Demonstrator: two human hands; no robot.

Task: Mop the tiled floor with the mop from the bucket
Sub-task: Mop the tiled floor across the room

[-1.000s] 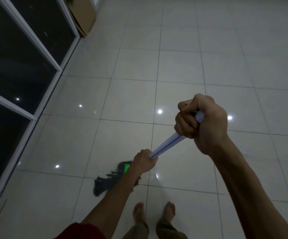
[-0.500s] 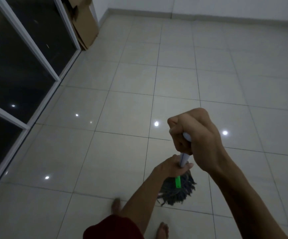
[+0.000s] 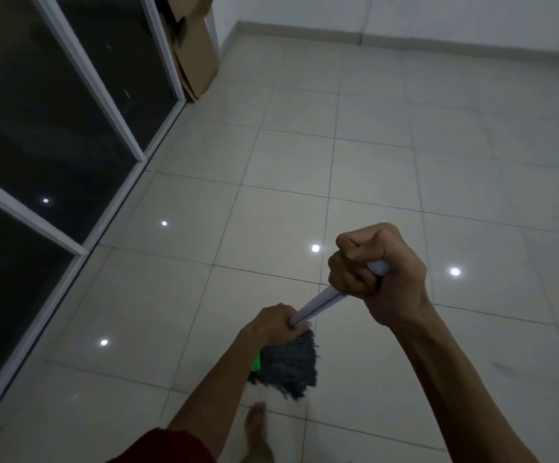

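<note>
Two hands clench the mop handle: our right hand wraps its top end, and our left hand grips it lower down, just above the mop head. The handle slants from the right hand down and leftward, so the left hand is nearer the head. That dark grey bundle of strings, with a green tab at its side, lies on the tiled floor just below our left hand.

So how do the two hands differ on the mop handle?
The right hand grips the mop handle at its top end; the left hand grips it low, just above the mop head. The right hand is nearer the camera, the left hand nearer the floor. Both curl round it.
</note>
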